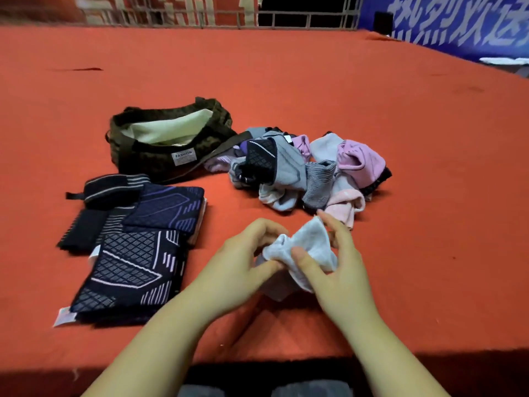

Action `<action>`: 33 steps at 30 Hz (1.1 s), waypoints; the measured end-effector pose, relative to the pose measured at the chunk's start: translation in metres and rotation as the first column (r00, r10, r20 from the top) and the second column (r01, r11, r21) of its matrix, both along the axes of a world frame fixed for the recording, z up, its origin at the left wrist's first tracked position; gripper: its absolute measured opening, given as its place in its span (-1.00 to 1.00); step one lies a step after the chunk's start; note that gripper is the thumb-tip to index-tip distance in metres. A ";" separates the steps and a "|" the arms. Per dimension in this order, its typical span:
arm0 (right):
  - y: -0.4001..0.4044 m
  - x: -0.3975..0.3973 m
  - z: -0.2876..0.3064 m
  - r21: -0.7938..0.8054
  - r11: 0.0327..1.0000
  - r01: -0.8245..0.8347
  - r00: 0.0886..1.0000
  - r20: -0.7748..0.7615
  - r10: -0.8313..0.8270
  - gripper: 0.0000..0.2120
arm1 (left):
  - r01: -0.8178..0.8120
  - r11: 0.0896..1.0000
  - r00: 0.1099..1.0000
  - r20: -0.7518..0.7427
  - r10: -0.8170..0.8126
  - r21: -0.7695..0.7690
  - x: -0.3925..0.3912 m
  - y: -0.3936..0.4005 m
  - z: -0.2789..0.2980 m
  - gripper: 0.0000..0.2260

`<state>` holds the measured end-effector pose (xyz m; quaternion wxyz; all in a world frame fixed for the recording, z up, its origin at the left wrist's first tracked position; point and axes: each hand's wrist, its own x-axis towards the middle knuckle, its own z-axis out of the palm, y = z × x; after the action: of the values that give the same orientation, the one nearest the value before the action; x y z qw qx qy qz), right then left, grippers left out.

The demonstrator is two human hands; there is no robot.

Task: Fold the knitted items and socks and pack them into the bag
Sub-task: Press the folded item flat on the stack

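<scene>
Both hands work one pale grey sock [307, 247], held above the red cloth [400, 167] nearer than the bag [160, 159]. Left hand [246, 259] pinches its bunched end; right hand [337, 267] grips the other. Unfolded sock pile [300, 170] right of bag; folded dark knits [134, 247] just in front of it.

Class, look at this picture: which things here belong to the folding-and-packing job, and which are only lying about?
Belong to the job:
white sock, held by left hand and right hand
pile of unfolded socks
folded dark knitted items
open bag

Just there:
red table cover
blue banner
railing
</scene>
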<state>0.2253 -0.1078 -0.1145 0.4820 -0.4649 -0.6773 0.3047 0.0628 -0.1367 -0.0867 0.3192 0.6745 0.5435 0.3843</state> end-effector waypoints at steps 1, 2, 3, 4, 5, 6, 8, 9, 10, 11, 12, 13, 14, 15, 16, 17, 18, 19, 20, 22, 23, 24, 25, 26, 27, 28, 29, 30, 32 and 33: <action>-0.001 -0.004 0.001 -0.014 1.000 -0.023 0.998 -0.051 0.022 -0.65 | -0.023 1.000 1.000 0.003 0.022 0.010 -0.003 -0.003 -0.001 -0.74; -0.003 -0.010 0.003 0.000 0.999 -0.045 0.996 -0.081 0.044 -0.74 | -0.064 0.998 0.998 0.019 0.063 0.030 -0.006 -0.005 -0.002 -0.75; -0.006 -0.016 0.005 0.035 0.999 -0.012 0.997 -0.078 0.014 -0.78 | -0.146 0.988 0.989 0.038 0.144 0.058 -0.011 -0.008 -0.003 -0.76; -0.008 -0.021 0.003 0.059 0.998 0.027 0.996 -0.087 -0.022 -0.79 | -0.253 0.965 0.967 0.059 0.249 0.072 -0.015 -0.010 -0.006 -0.77; -0.010 -0.024 0.003 0.078 0.995 0.062 0.994 -0.093 -0.054 -0.78 | -0.363 0.929 0.931 0.065 0.359 0.064 -0.016 -0.012 -0.007 -0.79; -0.010 -0.026 0.000 0.091 0.992 0.082 0.993 -0.090 -0.073 -0.78 | -0.438 0.899 0.898 0.068 0.435 0.028 -0.015 -0.014 -0.007 -0.83; -0.014 -0.032 0.001 0.107 0.989 0.099 0.993 -0.071 -0.091 -0.77 | -0.431 0.895 0.888 0.122 0.443 -0.112 -0.010 -0.017 -0.004 -0.89; -0.017 -0.035 0.003 0.108 0.988 0.106 0.994 -0.052 -0.101 -0.77 | -0.379 0.902 0.889 0.192 0.417 -0.206 -0.007 -0.019 -0.002 -0.83; -0.020 -0.037 0.003 0.109 0.988 0.110 0.994 -0.038 -0.107 -0.78 | -0.304 0.905 0.879 0.278 0.387 -0.297 -0.004 -0.020 0.001 -0.77; -0.023 -0.039 0.003 0.109 0.989 0.101 0.995 -0.029 -0.099 -0.79 | -0.223 0.904 0.864 0.355 0.356 -0.364 -0.001 -0.021 0.005 -0.73; -0.026 -0.041 0.003 0.119 0.988 0.099 0.995 -0.018 -0.098 -0.80 | -0.148 0.904 0.849 0.418 0.324 -0.400 0.000 -0.022 0.007 -0.70; -0.029 -0.042 0.004 0.133 0.986 0.100 0.995 -0.006 -0.100 -0.80 | -0.089 0.900 0.830 0.468 0.304 -0.427 0.000 -0.021 0.008 -0.70; -0.031 -0.043 0.005 0.152 0.983 0.105 0.994 0.002 -0.107 -0.81 | -0.047 0.888 0.802 0.513 0.306 -0.457 0.000 -0.021 0.009 -0.70; -0.033 -0.043 0.006 0.160 0.982 0.099 0.995 0.001 -0.100 -0.82 | -0.018 0.868 0.770 0.548 0.329 -0.496 -0.001 -0.021 0.009 -0.71; -0.034 -0.042 0.006 0.169 0.981 0.098 0.995 0.006 -0.101 -0.82 | 0.001 0.845 0.739 0.570 0.359 -0.534 -0.001 -0.021 0.009 -0.71; -0.034 -0.042 0.007 0.173 0.980 0.097 0.995 0.012 -0.101 -0.83 | 0.020 0.825 0.709 0.590 0.387 -0.565 -0.001 -0.021 0.008 -0.71; -0.035 -0.041 0.006 0.179 0.979 0.102 0.994 0.019 -0.107 -0.82 | 0.040 0.813 0.679 0.613 0.405 -0.581 -0.001 -0.021 0.008 -0.72; -0.035 -0.041 0.006 0.176 0.978 0.109 0.993 0.019 -0.114 -0.79 | 0.056 0.810 0.639 0.645 0.420 -0.583 -0.001 -0.021 0.007 -0.75; -0.035 -0.040 0.005 0.182 0.976 0.121 0.991 0.025 -0.128 -0.76 | 0.064 0.816 0.595 0.679 0.431 -0.574 0.000 -0.022 0.007 -0.77; -0.035 -0.038 0.003 0.223 0.964 0.147 0.983 0.076 -0.167 -0.74 | 0.020 0.838 0.552 0.705 0.446 -0.546 0.001 -0.022 0.006 -0.80; -0.034 -0.038 0.002 0.246 0.956 0.162 0.974 0.114 -0.195 -0.75 | -0.050 0.849 0.571 0.682 0.457 -0.526 0.001 -0.022 0.004 -0.82; -0.033 -0.037 0.002 0.266 0.946 0.182 0.962 0.152 -0.228 -0.75 | -0.161 0.852 0.612 0.627 0.482 -0.498 0.000 -0.021 0.001 -0.84; -0.031 -0.035 0.002 0.274 0.940 0.202 0.950 0.177 -0.256 -0.74 | -0.284 0.845 0.650 0.556 0.518 -0.454 -0.002 -0.020 -0.001 -0.84; -0.029 -0.032 0.002 0.278 0.935 0.218 0.943 0.185 -0.275 -0.72 | -0.388 0.829 0.667 0.498 0.554 -0.402 -0.006 -0.018 -0.005 -0.82; -0.027 -0.029 0.001 0.269 0.936 0.229 0.941 0.184 -0.283 -0.70 | -0.452 0.812 0.665 0.467 0.582 -0.368 -0.009 -0.016 -0.008 -0.81; -0.025 -0.026 0.001 0.251 0.939 0.235 0.944 0.170 -0.282 -0.70 | -0.485 0.800 0.656 0.457 0.600 -0.354 -0.013 -0.015 -0.011 -0.79; -0.021 -0.023 0.001 0.221 0.944 0.243 0.950 0.145 -0.278 -0.73 | -0.502 0.791 0.649 0.453 0.612 -0.349 -0.016 -0.014 -0.014 -0.78; -0.018 -0.019 -0.001 0.191 0.948 0.255 0.954 0.109 -0.278 -0.76 | -0.511 0.786 0.645 0.450 0.618 -0.347 -0.019 -0.014 -0.016 -0.78; -0.010 -0.010 -0.003 0.141 0.948 0.284 0.956 0.041 -0.292 -0.80 | -0.524 0.781 0.635 0.455 0.625 -0.340 -0.022 -0.013 -0.019 -0.79; -0.006 -0.005 -0.005 0.114 0.947 0.300 0.952 0.018 -0.304 -0.81 | -0.525 0.780 0.627 0.466 0.624 -0.340 -0.023 -0.012 -0.019 -0.80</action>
<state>0.2201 -0.1135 -0.1191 0.5359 -0.5412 -0.6222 0.1814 0.0396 -0.1492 -0.1061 0.3792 0.2928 0.6442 0.5962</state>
